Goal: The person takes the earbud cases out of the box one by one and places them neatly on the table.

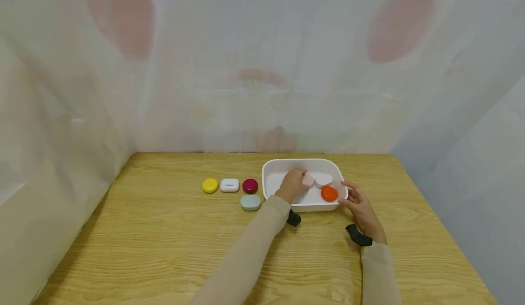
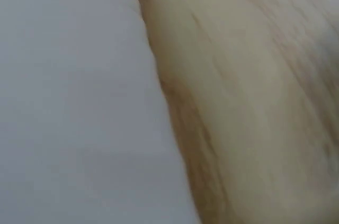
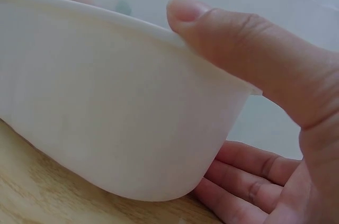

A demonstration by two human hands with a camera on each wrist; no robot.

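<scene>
A white plastic basin with rounded corners stands on the table. My left hand reaches inside it, fingers around a pale pink rounded case; part of that case is hidden by the hand. Beside it in the basin lie a white oval case and an orange-red round case. At the basin's right end, my right hand holds the wall. In the right wrist view its thumb lies over the rim, with the other fingers curled against the outside. The left wrist view shows only a blurred white surface and wood grain.
Left of the basin lie a yellow round case, a white case with a small dark mark, a dark red round case and a pale green oval case. A printed curtain hangs behind the wooden table.
</scene>
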